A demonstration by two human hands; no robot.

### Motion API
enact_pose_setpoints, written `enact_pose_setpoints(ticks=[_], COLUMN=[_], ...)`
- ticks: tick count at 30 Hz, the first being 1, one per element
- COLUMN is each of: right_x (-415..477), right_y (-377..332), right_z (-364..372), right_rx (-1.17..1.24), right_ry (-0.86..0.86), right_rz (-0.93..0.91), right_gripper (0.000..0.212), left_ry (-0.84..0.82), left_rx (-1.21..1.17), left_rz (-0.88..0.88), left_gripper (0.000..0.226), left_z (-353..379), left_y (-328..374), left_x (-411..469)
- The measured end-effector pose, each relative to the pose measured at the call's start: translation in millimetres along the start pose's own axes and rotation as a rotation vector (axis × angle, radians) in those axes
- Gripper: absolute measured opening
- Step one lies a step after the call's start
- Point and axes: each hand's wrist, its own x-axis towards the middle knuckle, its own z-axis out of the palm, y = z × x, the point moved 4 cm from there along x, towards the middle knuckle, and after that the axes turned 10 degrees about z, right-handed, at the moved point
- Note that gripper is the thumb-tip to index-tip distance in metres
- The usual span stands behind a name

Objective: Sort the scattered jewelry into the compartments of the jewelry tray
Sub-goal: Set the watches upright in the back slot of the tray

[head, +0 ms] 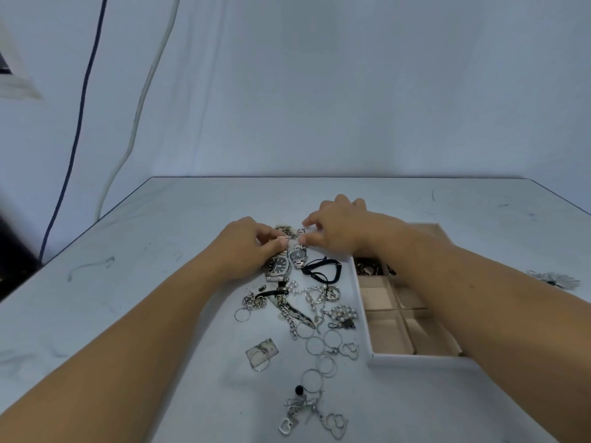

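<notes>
Pale grey-blue tabletop stretched back to a white cloth backdrop, down whose left side hung a dark blue cable and a white cable.

Near the middle of the table, the left hand had its fingers curled and pinched the far strap of a large silver wristwatch with a dark dial, which lay flat. Just beside it, the right hand pinched the far end of the strap of a smaller silver wristwatch between curled thumb and forefinger. The two watches lay side by side, nearly touching.

Just right of the watches lay a black cord bracelet. Nearer the person, the scattered jewelry ran in a loose pile:
- a silver link chain
- white pearl strands
- thin silver hoops
- a small clear packet holding a ring
- heart-shaped silver pendants, closest to the near edge

A white jewelry tray with beige-lined square compartments sat on the right of the pile, partly under the right forearm. A dark chain filled its far-left compartment. The visible compartments nearer the person showed only lining.

Well apart, by the table's right edge, lay a silvery fan-shaped ornament, too blurred to identify.
</notes>
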Motion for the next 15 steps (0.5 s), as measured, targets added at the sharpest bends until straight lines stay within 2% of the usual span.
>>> enact_pose_setpoints(ticks=[4, 9, 12, 15], right_x=[3.3, 5.1, 0.5, -12.8], right_y=[-1.2, -2.3, -6.1, -10.0], right_z=[-1.3, -5.4, -9.4, -15.1], right_rx=[0.118, 0.284, 0.489, 0.579], right_ry=[-0.010, 0.010, 0.032, 0.086], right_rz=[-0.008, -0.010, -0.035, -0.085], right_gripper=[0.038, 0.028, 0.018, 0.015], left_ry=[0.053, 0.065, 0.076, 0.110], left_rx=[-0.016, -0.020, -0.017, -0.040], left_rz=[0.019, -0.013, 0.036, 0.074], left_gripper=[0.021, 0.015, 0.012, 0.005], left_z=[-0.9, 2.9, 2.9, 1.0], left_y=[1.2, -3.8, 1.6, 8.4], left_x=[1.1, 1.4, 0.2, -3.1])
